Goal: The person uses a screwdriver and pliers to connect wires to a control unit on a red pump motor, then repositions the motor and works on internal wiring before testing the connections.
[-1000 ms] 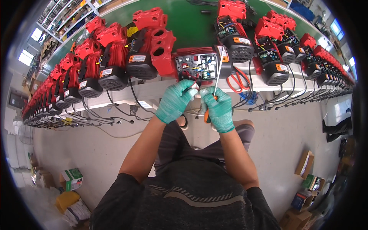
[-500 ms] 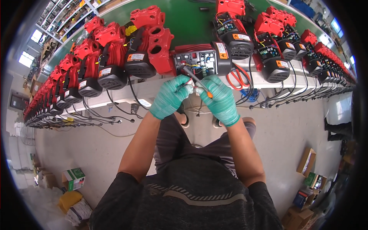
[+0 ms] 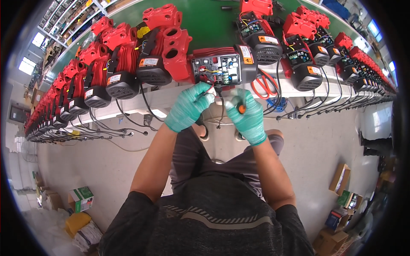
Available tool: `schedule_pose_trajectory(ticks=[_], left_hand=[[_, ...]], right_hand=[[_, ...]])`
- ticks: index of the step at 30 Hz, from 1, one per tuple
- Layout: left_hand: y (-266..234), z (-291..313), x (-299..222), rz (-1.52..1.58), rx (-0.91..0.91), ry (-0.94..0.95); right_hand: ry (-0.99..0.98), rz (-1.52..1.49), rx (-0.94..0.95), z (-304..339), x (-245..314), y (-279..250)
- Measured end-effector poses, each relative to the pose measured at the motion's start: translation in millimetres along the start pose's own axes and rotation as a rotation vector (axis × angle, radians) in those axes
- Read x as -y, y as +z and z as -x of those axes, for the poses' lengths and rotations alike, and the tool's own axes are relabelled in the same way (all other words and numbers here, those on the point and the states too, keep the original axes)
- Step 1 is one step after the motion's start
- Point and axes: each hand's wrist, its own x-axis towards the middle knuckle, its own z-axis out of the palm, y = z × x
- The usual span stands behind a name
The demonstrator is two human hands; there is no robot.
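Observation:
Both my hands wear green gloves with pale fingertips. My left hand [image 3: 190, 106] is closed in a pinch at the lower edge of an open pump control box [image 3: 215, 70], where a thin red wire [image 3: 207, 82] runs to its fingertips. My right hand [image 3: 247, 117] is wrapped round a screwdriver [image 3: 242, 109]; only its orange handle end shows plainly. It stays apart from the box, over the bench's front edge. The box sits on a red pump [image 3: 177, 55] lying on its side, its circuit board and coloured wires exposed. A black cable [image 3: 222, 109] hangs down between my hands.
Rows of red and black pumps [image 3: 124, 83] line the bench on the left, more pumps [image 3: 307, 77] on the right, their cables dangling over the edge. A red coiled cord [image 3: 264, 87] and blue cord [image 3: 277, 104] hang at right. Cartons [image 3: 81, 199] stand on the floor.
My right hand has drawn back from the control box and slightly down and right, taking the screwdriver out of it. My left hand stays nearly where it was, at the box's lower edge.

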Motion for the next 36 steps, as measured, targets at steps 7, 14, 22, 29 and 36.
schedule_pose_trajectory(ticks=[7, 14, 22, 29, 36], left_hand=[[-5, 1, 3, -0.036, -0.012, 0.062], [-2, 0, -1, -0.106, -0.01, -0.025], [-4, -1, 3, -0.034, 0.007, -0.004], [-6, -3, 6, 0.052, 0.037, -0.007], [-11, -4, -2, -0.093, 0.065, -0.118]], right_hand=[[-0.543, 0.562, 0.213, -33, 10, -12], [0.577, -0.763, 0.3, -15, 27, 11], [0.01, 0.017, 0.01, 6, 8, 7], [-0.678, 0.665, 0.151, -30, 7, -14], [0.002, -0.083, 0.286, -21, 15, 6]])
